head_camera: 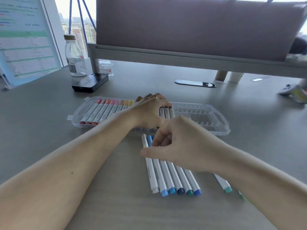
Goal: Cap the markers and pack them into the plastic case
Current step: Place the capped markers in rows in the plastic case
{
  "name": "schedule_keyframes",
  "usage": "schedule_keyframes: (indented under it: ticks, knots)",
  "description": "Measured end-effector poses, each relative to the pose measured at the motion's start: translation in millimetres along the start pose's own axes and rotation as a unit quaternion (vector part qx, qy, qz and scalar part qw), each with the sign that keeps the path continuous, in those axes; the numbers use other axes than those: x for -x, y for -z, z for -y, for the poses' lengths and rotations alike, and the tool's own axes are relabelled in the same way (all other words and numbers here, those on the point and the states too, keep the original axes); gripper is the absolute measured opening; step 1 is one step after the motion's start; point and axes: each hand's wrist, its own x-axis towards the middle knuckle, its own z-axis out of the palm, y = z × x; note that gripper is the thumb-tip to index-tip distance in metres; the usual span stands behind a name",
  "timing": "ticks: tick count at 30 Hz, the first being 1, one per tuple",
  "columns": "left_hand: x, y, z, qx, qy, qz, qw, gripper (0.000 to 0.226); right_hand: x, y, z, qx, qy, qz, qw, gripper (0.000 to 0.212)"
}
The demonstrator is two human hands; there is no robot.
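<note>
Right forearm (259, 173) over loose markers (172, 178) on the tabletop (116, 205).
Right hand (181, 146) fingers pinch their tops; left hand (149, 112) fingers curl on packed markers (103, 112) in the plastic case (207, 120). Crowded wrists could dislodge them.

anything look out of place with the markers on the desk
Only slightly: a teal-capped marker and a green marker lie askew off to the right, apart from the neat row of markers under the right hand. Those in the plastic case sit straight.

clear glossy plastic case (214, 121), matt table (116, 205)
</note>
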Motion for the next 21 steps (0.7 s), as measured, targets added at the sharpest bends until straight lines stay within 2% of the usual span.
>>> schedule_keyframes:
  ticks: [8,13,18,21]
  knots:
    - [0.5,-0.1,1.6,-0.002,-0.006,0.001,1.000,0.082,2.3,-3.6,4.2,0.092,0.006,-0.020,0.996,0.021]
    - [0.2,-0.3,2.1,0.002,-0.014,-0.004,1.000,0.070,-0.8,0.4,8.1,0.121,0.001,-0.015,0.993,0.022]
    - [1.5,3.7,0.2,0.001,-0.016,0.009,1.000,0.077,-9.4,-9.0,12.2,0.154,0.014,-0.022,0.988,0.033]
    - [2.9,5.4,-1.0,0.002,-0.016,0.015,1.000,0.078,-14.9,-13.2,11.9,0.169,0.010,-0.013,0.986,0.032]
